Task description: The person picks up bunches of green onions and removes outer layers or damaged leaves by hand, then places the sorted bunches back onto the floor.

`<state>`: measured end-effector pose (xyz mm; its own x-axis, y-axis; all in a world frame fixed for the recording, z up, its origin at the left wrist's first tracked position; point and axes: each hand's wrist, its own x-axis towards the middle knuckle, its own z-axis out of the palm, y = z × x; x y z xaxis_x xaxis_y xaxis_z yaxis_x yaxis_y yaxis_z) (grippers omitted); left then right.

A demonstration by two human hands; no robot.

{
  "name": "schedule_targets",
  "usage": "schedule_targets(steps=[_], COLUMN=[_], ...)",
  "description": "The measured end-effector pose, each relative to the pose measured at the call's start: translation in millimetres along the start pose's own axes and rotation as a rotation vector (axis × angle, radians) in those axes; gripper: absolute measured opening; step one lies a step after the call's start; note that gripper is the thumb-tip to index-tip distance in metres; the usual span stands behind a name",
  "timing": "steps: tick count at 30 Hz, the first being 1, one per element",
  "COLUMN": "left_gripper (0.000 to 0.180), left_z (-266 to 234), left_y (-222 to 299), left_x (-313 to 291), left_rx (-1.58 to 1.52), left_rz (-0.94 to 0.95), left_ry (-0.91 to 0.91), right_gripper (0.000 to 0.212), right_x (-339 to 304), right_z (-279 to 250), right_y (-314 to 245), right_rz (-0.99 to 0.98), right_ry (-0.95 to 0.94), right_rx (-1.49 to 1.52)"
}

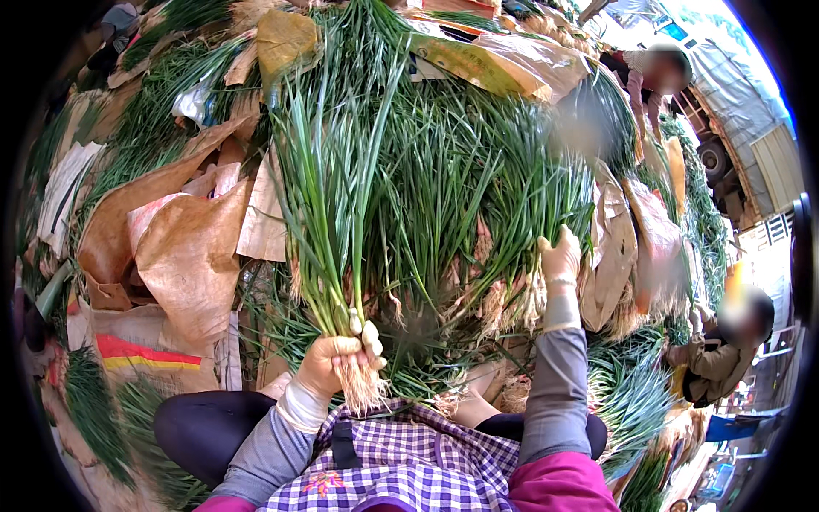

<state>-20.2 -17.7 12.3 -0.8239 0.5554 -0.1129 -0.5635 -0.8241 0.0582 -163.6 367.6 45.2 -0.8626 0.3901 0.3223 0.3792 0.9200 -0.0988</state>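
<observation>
My left hand (334,363), in a pale glove, is closed round the root end of a bunch of spring onions (328,230). The long green leaves point away from me, and pale roots hang below the fist. White bulbs show beside my thumb. My right hand (560,258), also gloved, reaches to the right edge of a broad heap of spring onions (452,171). Its fingers are closed at the stems there; exactly how many stalks they hold is hidden. The heap's roots face me.
Brown paper sacking (183,256) lies crumpled at the left, and a yellowish sack (478,64) covers part of the far heap. More spring onions (631,392) lie at the right. Two people work on the right side, near a truck (725,128). My checked apron (401,465) covers my lap.
</observation>
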Motion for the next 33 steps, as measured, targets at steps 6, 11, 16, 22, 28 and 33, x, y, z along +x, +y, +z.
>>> schedule_targets(steps=[6, 11, 16, 22, 28, 33], left_gripper=[0.020, 0.019, 0.022, 0.019, 0.023, 0.026], left_z=[-11, 4, 24, 36, 23, 18], left_y=[11, 16, 18, 18, 17, 19], left_x=[-8, -10, -14, -17, -18, -19], left_rx=[-0.146, -0.101, -0.049, -0.024, -0.034, -0.055], left_rz=[-0.020, -0.030, -0.050, -0.099, -0.083, -0.084], left_ry=[0.028, -0.024, -0.153, -0.306, -0.245, -0.160], right_gripper=[0.061, 0.120, 0.073, 0.023, 0.063, 0.011], right_x=[-102, -155, -107, -27, 4, -83], right_z=[28, 69, 66, -34, -56, -4], right_y=[-117, -200, -163, -84, -48, -119], right_rz=[-0.111, -0.008, 0.063, 0.198, 0.104, -0.270], right_ry=[-0.557, -0.573, -0.624, -0.291, -0.032, -0.349], right_rx=[0.346, 0.021, 0.229, 0.943, -0.195, 0.485])
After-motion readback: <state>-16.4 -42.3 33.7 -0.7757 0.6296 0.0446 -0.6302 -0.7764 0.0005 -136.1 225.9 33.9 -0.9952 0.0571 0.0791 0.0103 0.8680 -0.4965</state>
